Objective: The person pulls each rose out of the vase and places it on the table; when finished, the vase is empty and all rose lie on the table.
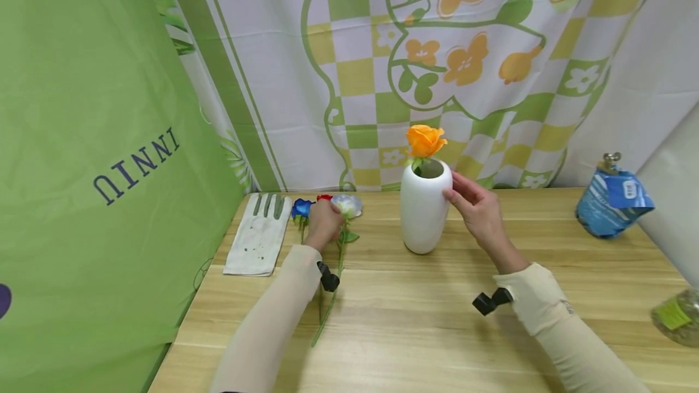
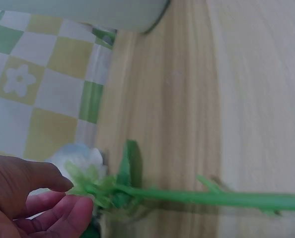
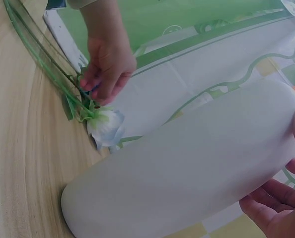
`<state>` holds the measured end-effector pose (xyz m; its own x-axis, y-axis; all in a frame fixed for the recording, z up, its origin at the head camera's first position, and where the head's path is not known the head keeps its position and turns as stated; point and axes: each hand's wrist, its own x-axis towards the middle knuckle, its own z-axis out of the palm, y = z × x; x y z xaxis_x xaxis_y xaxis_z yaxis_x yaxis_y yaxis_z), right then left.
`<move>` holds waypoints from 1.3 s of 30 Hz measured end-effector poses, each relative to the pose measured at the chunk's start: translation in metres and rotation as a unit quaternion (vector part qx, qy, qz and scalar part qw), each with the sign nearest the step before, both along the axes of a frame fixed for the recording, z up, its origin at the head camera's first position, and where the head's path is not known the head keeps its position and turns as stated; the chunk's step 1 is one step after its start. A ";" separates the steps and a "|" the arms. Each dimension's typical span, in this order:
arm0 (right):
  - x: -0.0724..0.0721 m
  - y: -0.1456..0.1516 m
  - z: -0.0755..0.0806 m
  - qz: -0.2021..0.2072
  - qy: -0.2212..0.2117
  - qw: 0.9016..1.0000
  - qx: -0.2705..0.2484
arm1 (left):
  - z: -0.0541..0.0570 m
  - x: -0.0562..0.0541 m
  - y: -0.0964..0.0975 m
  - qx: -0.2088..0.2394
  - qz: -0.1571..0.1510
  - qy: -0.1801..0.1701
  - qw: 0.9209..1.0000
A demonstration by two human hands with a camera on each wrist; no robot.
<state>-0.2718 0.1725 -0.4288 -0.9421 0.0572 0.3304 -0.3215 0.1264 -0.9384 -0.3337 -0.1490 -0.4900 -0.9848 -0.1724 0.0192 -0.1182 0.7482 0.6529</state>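
A white vase [image 1: 426,211] stands on the table with an orange rose [image 1: 425,141] in its mouth. My right hand [image 1: 480,211] grips the vase near the top, thumb on the near side and fingers behind. To the left, my left hand [image 1: 324,223] is low over a blue rose [image 1: 301,208], a red rose [image 1: 324,197] and a white rose [image 1: 347,205] lying on the table. In the left wrist view its bent fingers [image 2: 73,218] come right at the green sepals of the white rose; I cannot tell whether they pinch it. The hand partly hides the red rose.
A white glove [image 1: 258,241] with grey-green fingers lies at the table's left edge. On the right are a blue bag [image 1: 613,205] with a metal clip and a glass jar [image 1: 677,318] with a green label. Behind the table hangs a checked, flowered curtain [image 1: 357,77].
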 end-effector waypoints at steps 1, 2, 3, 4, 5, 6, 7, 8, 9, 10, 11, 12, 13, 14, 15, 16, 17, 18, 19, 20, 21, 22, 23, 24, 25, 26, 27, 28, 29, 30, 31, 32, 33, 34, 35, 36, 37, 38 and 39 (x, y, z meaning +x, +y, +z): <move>0.000 0.000 0.000 0.000 0.000 1.000 0.000 | 0.002 0.000 0.001 0.005 -0.002 0.002 1.000; 0.000 0.000 0.000 -0.001 0.001 1.000 0.000 | 0.005 0.000 0.003 0.007 -0.005 0.004 1.000; 0.000 0.000 0.000 -0.001 0.002 1.000 0.000 | 0.007 -0.001 0.005 0.013 -0.009 0.004 1.000; 0.000 0.000 0.000 -0.001 0.002 1.000 -0.001 | 0.010 -0.001 0.007 0.023 -0.016 0.005 1.000; 0.000 0.000 0.000 0.000 0.003 1.000 -0.002 | 0.013 -0.001 0.010 0.039 -0.020 0.008 0.999; 0.000 0.000 0.000 0.000 0.003 1.000 -0.003 | 0.017 -0.001 0.013 0.055 -0.027 0.009 0.998; 0.000 0.000 0.000 0.000 0.003 1.000 -0.004 | 0.020 -0.001 0.016 0.064 -0.035 0.014 0.997; -0.001 0.000 0.000 0.000 0.003 1.000 -0.004 | 0.024 -0.002 0.018 0.068 -0.042 0.022 0.997; -0.001 0.000 0.000 0.000 0.002 1.000 -0.005 | 0.029 -0.002 0.021 0.072 -0.050 0.031 0.996; -0.001 0.000 0.000 0.000 0.002 1.000 -0.005 | 0.033 -0.002 0.023 0.071 -0.055 0.042 0.995; -0.001 0.000 0.000 0.001 0.001 1.000 -0.005 | 0.038 -0.002 0.025 0.063 -0.056 0.053 0.995; -0.001 0.000 0.000 0.001 0.000 1.000 -0.004 | 0.043 -0.002 0.028 0.054 -0.058 0.062 0.995; -0.001 0.000 0.000 0.001 -0.002 1.000 -0.004 | 0.048 -0.002 0.030 0.045 -0.057 0.072 0.995; -0.001 0.000 0.000 0.002 -0.003 1.000 -0.004 | 0.053 -0.002 0.032 0.042 -0.055 0.077 0.995; -0.001 0.000 0.000 0.002 -0.004 1.000 -0.004 | 0.057 -0.003 0.034 0.037 -0.054 0.083 0.994; -0.001 0.000 0.000 0.002 -0.005 1.000 -0.004 | 0.062 -0.003 0.036 0.031 -0.054 0.089 0.994; 0.000 0.000 0.000 0.002 -0.006 1.000 -0.004 | 0.066 -0.004 0.039 0.030 -0.055 0.094 0.994; 0.000 0.000 -0.001 0.002 -0.006 1.000 -0.003 | 0.070 -0.004 0.041 0.032 -0.059 0.101 0.993; 0.000 0.000 -0.001 0.002 -0.007 1.000 -0.003 | 0.074 -0.004 0.044 0.038 -0.063 0.107 0.991; 0.000 0.000 -0.001 0.001 -0.007 1.000 -0.003 | 0.078 -0.004 0.046 0.042 -0.070 0.114 0.990; 0.000 0.001 -0.001 0.001 -0.007 1.000 -0.003 | 0.082 -0.004 0.049 0.045 -0.078 0.124 0.988; 0.000 0.001 -0.001 0.002 -0.006 1.000 -0.002 | 0.086 -0.004 0.052 0.049 -0.088 0.133 0.986; 0.000 0.001 -0.001 0.002 -0.005 1.000 -0.002 | 0.090 -0.003 0.055 0.056 -0.100 0.141 0.983; -0.001 0.001 -0.001 0.002 -0.005 1.000 -0.003 | 0.094 -0.002 0.059 0.062 -0.112 0.149 0.981; -0.001 0.001 -0.001 0.002 -0.004 1.000 -0.003 | 0.098 0.000 0.062 0.066 -0.123 0.155 0.978; -0.001 0.001 -0.002 0.002 -0.003 1.000 -0.004 | 0.102 0.001 0.066 0.068 -0.135 0.161 0.975; -0.001 0.001 -0.002 0.002 -0.002 1.000 -0.003 | 0.107 0.003 0.069 0.070 -0.144 0.163 0.974; -0.001 0.001 -0.002 0.002 -0.001 1.000 -0.003 | 0.112 0.006 0.073 0.075 -0.151 0.159 0.973; -0.001 0.001 -0.002 0.002 0.000 1.000 -0.004 | 0.116 0.008 0.076 0.077 -0.154 0.155 0.973; -0.001 0.001 -0.002 0.002 0.001 1.000 -0.005 | 0.121 0.010 0.080 0.077 -0.154 0.148 0.974; -0.001 0.000 -0.002 0.002 0.002 1.000 -0.005 | 0.125 0.011 0.083 0.079 -0.156 0.141 0.975; -0.001 0.000 -0.002 0.002 0.003 1.000 -0.006 | 0.129 0.013 0.086 0.080 -0.156 0.132 0.976; -0.001 0.000 -0.002 0.001 0.004 1.000 -0.006 | 0.132 0.014 0.089 0.079 -0.155 0.123 0.977; -0.001 0.000 -0.002 0.001 0.005 1.000 -0.006 | 0.134 0.015 0.092 0.081 -0.156 0.117 0.977; -0.001 0.000 -0.002 0.001 0.005 1.000 -0.008 | 0.136 0.015 0.095 0.079 -0.159 0.113 0.978; -0.001 0.000 -0.002 0.001 0.005 1.000 -0.008 | 0.138 0.015 0.097 0.078 -0.164 0.107 0.978; -0.001 0.000 -0.002 0.001 0.004 1.000 -0.007 | 0.139 0.015 0.100 0.079 -0.170 0.101 0.977; -0.001 0.000 -0.002 0.001 0.002 1.000 -0.005 | 0.141 0.016 0.102 0.075 -0.174 0.093 0.977; -0.001 0.000 -0.001 0.001 0.000 1.000 -0.004 | 0.142 0.016 0.105 0.071 -0.178 0.085 0.978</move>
<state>-0.2728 0.1724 -0.4302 -0.9419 0.0570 0.3309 -0.3227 0.1184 -0.9391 -0.3182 -0.0445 -0.3479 -0.9674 0.1689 0.1886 0.2530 0.6221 0.7409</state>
